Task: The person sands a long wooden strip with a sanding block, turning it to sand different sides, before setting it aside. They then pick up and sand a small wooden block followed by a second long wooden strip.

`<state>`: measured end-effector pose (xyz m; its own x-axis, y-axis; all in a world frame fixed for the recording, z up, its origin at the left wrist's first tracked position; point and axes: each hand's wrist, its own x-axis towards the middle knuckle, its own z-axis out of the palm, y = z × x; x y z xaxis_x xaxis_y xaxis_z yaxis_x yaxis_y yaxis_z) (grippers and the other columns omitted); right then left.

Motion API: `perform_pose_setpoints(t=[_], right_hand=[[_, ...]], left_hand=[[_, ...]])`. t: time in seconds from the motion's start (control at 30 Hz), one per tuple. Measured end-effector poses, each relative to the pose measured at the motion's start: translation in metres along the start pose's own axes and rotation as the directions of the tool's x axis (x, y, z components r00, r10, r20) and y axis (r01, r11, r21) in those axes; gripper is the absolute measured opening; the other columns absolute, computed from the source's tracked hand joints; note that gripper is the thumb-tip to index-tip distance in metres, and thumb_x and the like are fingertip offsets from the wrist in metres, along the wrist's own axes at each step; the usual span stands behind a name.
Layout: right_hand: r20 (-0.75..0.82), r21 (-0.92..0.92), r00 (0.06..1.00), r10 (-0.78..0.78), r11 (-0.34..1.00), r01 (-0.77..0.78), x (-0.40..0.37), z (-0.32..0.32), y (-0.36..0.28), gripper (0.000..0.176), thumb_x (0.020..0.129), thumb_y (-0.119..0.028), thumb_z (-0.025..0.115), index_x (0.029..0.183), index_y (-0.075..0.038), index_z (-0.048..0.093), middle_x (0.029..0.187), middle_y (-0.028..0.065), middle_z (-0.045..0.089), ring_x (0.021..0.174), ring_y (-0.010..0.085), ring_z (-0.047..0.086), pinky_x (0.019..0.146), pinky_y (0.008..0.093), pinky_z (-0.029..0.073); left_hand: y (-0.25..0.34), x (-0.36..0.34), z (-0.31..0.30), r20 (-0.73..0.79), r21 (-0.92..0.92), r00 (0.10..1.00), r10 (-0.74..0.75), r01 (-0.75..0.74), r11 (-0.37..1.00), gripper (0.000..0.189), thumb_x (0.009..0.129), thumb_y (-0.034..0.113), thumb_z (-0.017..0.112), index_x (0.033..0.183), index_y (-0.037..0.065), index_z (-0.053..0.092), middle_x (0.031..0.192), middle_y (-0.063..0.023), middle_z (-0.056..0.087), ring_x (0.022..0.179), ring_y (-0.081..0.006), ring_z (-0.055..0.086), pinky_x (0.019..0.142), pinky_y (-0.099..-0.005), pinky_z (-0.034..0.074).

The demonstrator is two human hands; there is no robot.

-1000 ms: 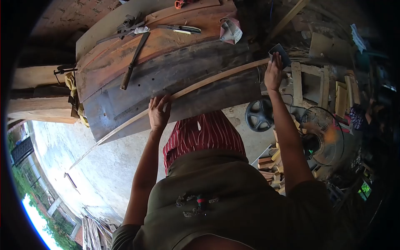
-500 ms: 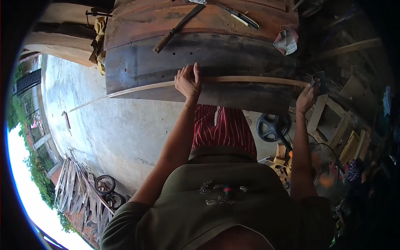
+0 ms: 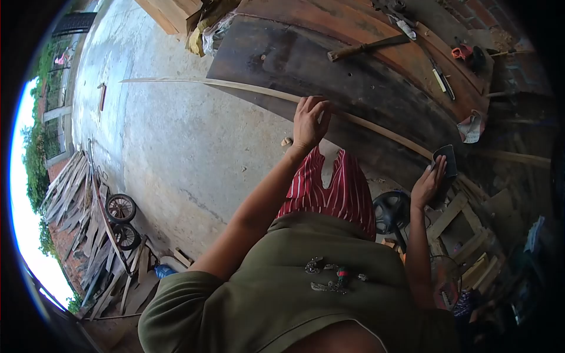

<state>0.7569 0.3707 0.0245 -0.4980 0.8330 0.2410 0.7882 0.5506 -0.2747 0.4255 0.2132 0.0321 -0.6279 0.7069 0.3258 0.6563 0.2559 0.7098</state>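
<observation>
A long, thin wooden strip (image 3: 253, 88) lies across the near edge of the dark, worn worktable (image 3: 282, 59), its left end jutting out past the table over the concrete floor. My left hand (image 3: 312, 123) is closed around the strip near its middle, fingers curled over the top. At the strip's right part, my right hand (image 3: 428, 185) holds a folded dark sheet of sandpaper (image 3: 450, 160) against the wood. The right fingers are pressed on the sheet, which partly hides the strip there.
On the table lie a wooden-handled tool (image 3: 365, 48), a utility knife (image 3: 442, 82) and a crumpled paper piece (image 3: 471, 127). A steering wheel (image 3: 391, 212) and wooden frames (image 3: 453, 217) stand at right. Scrap boards (image 3: 70, 206) and wheels (image 3: 120, 209) lie at left.
My view has turned, so the table and strip now slant down to the right. My left fingers have curled over the strip. The sandpaper stays in my right hand at the strip.
</observation>
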Motion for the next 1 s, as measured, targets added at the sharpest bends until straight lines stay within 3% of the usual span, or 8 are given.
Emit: perform_pose_setpoints(t=[0.2, 0.37, 0.5, 0.63, 0.7, 0.83, 0.93, 1.0], right_hand=[[0.126, 0.121, 0.947, -0.296, 0.952, 0.282, 0.021, 0.06, -0.198, 0.056, 0.093, -0.005, 0.053, 0.147, -0.003, 0.038, 0.153, 0.0153, 0.036, 0.141, 0.0307, 0.036, 0.116, 0.0465, 0.028], [0.072, 0.247, 0.849, -0.523, 0.834, 0.492, 0.045, 0.126, -0.351, 0.048, 0.093, -0.005, 0.05, 0.14, 0.001, 0.045, 0.148, 0.0153, 0.045, 0.139, 0.0294, 0.041, 0.117, 0.0437, 0.028], [0.129, 0.265, 0.78, -0.612, 0.779, 0.567, 0.052, 0.125, -0.359, 0.049, 0.093, -0.007, 0.048, 0.142, -0.003, 0.045, 0.148, 0.0134, 0.045, 0.139, 0.0274, 0.041, 0.117, 0.0432, 0.029], [0.176, 0.117, 0.85, -0.497, 0.868, 0.483, 0.032, 0.092, -0.283, 0.064, 0.089, 0.001, 0.056, 0.149, -0.007, 0.037, 0.153, 0.0107, 0.038, 0.142, 0.0271, 0.036, 0.117, 0.0427, 0.03], [0.206, 0.057, 0.865, -0.458, 0.888, 0.456, 0.024, 0.081, -0.263, 0.066, 0.087, 0.002, 0.058, 0.149, -0.007, 0.036, 0.154, 0.0111, 0.037, 0.142, 0.0274, 0.036, 0.117, 0.0423, 0.03], [0.303, 0.101, 0.806, -0.508, 0.859, 0.503, 0.034, 0.082, -0.297, 0.066, 0.087, 0.003, 0.058, 0.149, -0.007, 0.037, 0.154, 0.0104, 0.036, 0.141, 0.0276, 0.037, 0.117, 0.0421, 0.031], [0.302, 0.244, 0.657, -0.691, 0.722, 0.648, 0.051, 0.115, -0.367, 0.06, 0.09, -0.001, 0.053, 0.148, -0.006, 0.038, 0.153, 0.0098, 0.039, 0.141, 0.0267, 0.037, 0.117, 0.0415, 0.032], [0.242, 0.321, 0.588, -0.772, 0.635, 0.702, 0.06, 0.143, -0.429, 0.054, 0.093, -0.005, 0.047, 0.146, -0.005, 0.04, 0.152, 0.0097, 0.04, 0.141, 0.0259, 0.038, 0.117, 0.041, 0.032]], left_hand=[[-0.086, -0.038, -0.106, -0.229, 0.117, 0.958, -0.175, 0.205, 0.972, 0.016, 0.086, 0.006, 0.065, 0.101, 0.009, 0.068, 0.101, -0.009, 0.064, 0.093, -0.0299, 0.058, 0.083, -0.039, 0.046], [-0.157, -0.09, -0.17, -0.321, 0.072, 0.856, -0.404, 0.448, 0.891, 0.013, 0.094, 0.009, 0.062, 0.103, 0.005, 0.07, 0.096, -0.0111, 0.066, 0.089, -0.0255, 0.063, 0.078, -0.0341, 0.048], [-0.195, -0.119, -0.212, -0.337, -0.093, 0.73, -0.594, 0.602, 0.793, 0.018, 0.098, 0.016, 0.059, 0.104, 0.005, 0.07, 0.098, -0.01, 0.068, 0.088, -0.0213, 0.065, 0.079, -0.0313, 0.049], [-0.239, -0.137, -0.238, -0.35, -0.213, 0.614, -0.708, 0.683, 0.698, 0.023, 0.1, 0.023, 0.055, 0.107, 0.005, 0.07, 0.099, -0.0096, 0.071, 0.094, -0.0179, 0.067, 0.079, -0.0316, 0.05], [-0.258, -0.138, -0.247, -0.326, -0.343, 0.583, -0.744, 0.661, 0.667, 0.026, 0.1, 0.023, 0.054, 0.108, 0.003, 0.069, 0.093, -0.0061, 0.068, 0.084, -0.013, 0.061, 0.077, -0.0268, 0.047], [-0.285, -0.118, -0.254, -0.302, -0.358, 0.52, -0.799, 0.715, 0.6, 0.027, 0.1, 0.023, 0.055, 0.111, 0.002, 0.068, 0.091, -0.0051, 0.067, 0.081, -0.01, 0.058, 0.075, -0.0252, 0.047], [-0.3, -0.097, -0.251, -0.222, -0.534, 0.436, -0.872, 0.694, 0.483, 0.026, 0.1, 0.023, 0.056, 0.113, 0.004, 0.067, 0.097, -0.0058, 0.068, 0.083, -0.0114, 0.059, 0.076, -0.0266, 0.049], [-0.301, -0.084, -0.261, -0.104, -0.502, 0.472, -0.875, 0.735, 0.456, 0.026, 0.099, 0.023, 0.057, 0.113, 0.004, 0.067, 0.097, -0.0044, 0.067, 0.086, -0.0125, 0.06, 0.079, -0.0285, 0.049]])
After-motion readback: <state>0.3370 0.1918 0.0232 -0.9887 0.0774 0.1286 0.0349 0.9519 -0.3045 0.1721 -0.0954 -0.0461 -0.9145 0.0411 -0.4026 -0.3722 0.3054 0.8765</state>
